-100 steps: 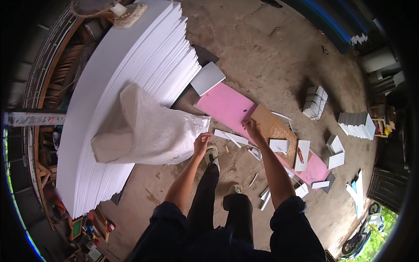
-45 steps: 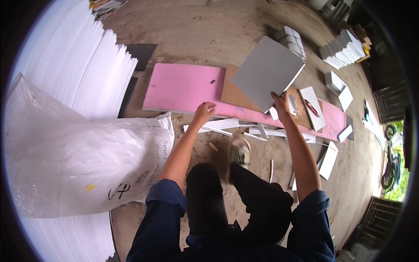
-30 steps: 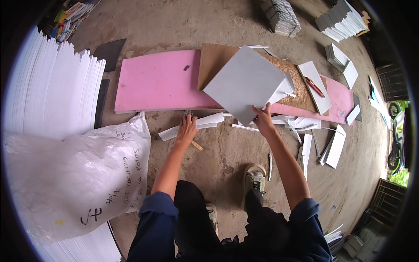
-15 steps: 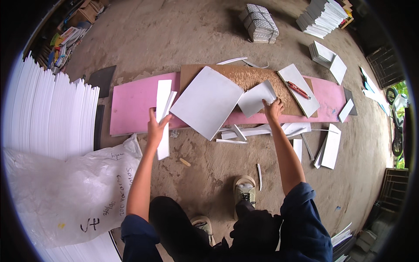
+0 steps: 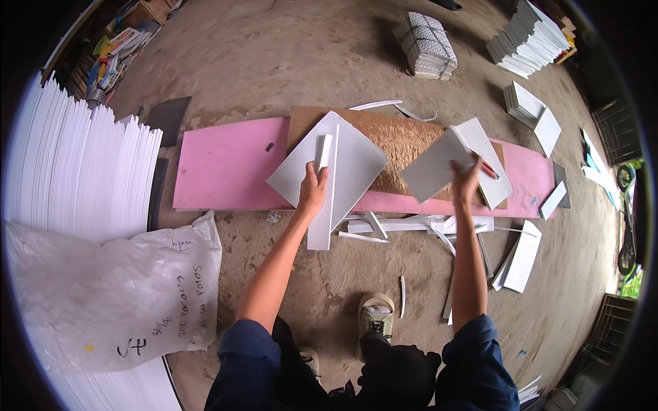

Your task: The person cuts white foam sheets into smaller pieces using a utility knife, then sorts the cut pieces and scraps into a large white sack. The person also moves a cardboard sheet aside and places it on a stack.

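My left hand (image 5: 313, 190) is closed round a few narrow white strips (image 5: 319, 229), held above a large whitish square sheet (image 5: 360, 161). That sheet lies at an angle across the worn brown board (image 5: 399, 154). Between the thumb and fingers of my right hand (image 5: 466, 179), slightly blurred, is a smaller whitish sheet (image 5: 430, 166). This smaller sheet partly overlaps a white rectangular stack (image 5: 497, 190) on the right. A red utility knife (image 5: 489, 169) rests on the stack, just beside my right hand and partly hidden by it.
Under the brown board runs a long pink panel (image 5: 229, 164). White offcuts (image 5: 394, 225) litter the floor along its near edge. Tall white sheets (image 5: 82, 164) and a plastic bag (image 5: 116, 294) stand at left. A strapped bundle (image 5: 426, 44) and white stack (image 5: 526, 38) sit farther back.
My left hand has moved right with the strips, from beside the large sheet to over it. My right hand has carried the smaller sheet right, to the stack with the knife.
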`<state>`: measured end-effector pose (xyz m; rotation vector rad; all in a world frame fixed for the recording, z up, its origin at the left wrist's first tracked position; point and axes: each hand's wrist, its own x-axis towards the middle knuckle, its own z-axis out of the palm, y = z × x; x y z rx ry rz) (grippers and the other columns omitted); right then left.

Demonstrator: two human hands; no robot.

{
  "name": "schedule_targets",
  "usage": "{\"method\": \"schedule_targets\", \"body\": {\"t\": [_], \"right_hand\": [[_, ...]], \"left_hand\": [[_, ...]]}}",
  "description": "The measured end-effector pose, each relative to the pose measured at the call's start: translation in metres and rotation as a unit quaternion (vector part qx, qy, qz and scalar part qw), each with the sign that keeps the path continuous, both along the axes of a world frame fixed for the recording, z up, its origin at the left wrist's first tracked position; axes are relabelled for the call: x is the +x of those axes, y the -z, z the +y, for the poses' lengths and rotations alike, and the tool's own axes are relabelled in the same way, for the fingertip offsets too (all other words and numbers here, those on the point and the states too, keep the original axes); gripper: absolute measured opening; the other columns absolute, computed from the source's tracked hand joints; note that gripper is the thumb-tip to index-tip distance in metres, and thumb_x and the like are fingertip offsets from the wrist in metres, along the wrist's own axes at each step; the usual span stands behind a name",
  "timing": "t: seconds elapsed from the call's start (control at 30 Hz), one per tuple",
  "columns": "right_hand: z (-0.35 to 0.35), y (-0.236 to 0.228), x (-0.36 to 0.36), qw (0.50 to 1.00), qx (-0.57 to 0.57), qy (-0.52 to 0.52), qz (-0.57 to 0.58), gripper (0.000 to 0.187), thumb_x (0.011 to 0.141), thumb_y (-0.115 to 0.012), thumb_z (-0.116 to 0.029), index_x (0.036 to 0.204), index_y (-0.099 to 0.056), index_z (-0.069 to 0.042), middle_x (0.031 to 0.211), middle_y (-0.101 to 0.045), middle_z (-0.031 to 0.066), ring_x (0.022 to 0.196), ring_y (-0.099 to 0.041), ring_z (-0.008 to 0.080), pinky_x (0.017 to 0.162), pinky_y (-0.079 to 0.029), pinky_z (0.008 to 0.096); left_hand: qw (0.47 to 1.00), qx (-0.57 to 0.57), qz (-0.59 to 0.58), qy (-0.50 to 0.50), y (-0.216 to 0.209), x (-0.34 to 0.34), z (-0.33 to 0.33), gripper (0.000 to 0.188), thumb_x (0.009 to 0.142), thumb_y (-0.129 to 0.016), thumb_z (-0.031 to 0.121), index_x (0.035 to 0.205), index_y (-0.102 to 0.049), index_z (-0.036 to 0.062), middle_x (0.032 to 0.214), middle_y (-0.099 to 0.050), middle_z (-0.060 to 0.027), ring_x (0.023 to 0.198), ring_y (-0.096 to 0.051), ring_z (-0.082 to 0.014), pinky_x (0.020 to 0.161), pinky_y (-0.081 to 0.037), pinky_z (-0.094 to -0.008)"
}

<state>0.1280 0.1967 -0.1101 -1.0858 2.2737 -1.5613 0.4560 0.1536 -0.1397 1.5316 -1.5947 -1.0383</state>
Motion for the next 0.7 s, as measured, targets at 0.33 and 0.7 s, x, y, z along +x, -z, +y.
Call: {"method": "schedule_targets", "body": {"t": [0.33,0.7], "right_hand": [[-0.048,0.028,0.111,0.908,0.089,-0.328,-0.246,0.079,0.066,-0.074,-0.016,0.127,-0.024,-0.008,0.097,-0.052,0.0184,0.085,-0.055,0.0270,0.075,-0.046,0.0383],[-0.004,0.042,0.199,0.970,0.128,-0.206,0.026,0.085,0.069,-0.070,-0.015,0.135,-0.015,-0.006,0.125,-0.024,0.0283,0.118,-0.026,0.0430,0.098,-0.024,0.0470]], "left_hand": [[0.961,-0.081,-0.255,-0.074,0.024,0.034,-0.007,0.059,0.086,-0.044,0.046,0.132,-0.028,0.0127,0.128,-0.022,-0.0211,0.116,-0.025,-0.0391,0.094,-0.022,-0.0552],[0.939,0.229,-0.253,0.051,-0.006,0.027,0.059,0.100,0.068,-0.046,0.071,0.131,-0.019,-0.0025,0.130,-0.024,-0.0292,0.120,-0.029,-0.0415,0.095,-0.025,-0.0538]]}}
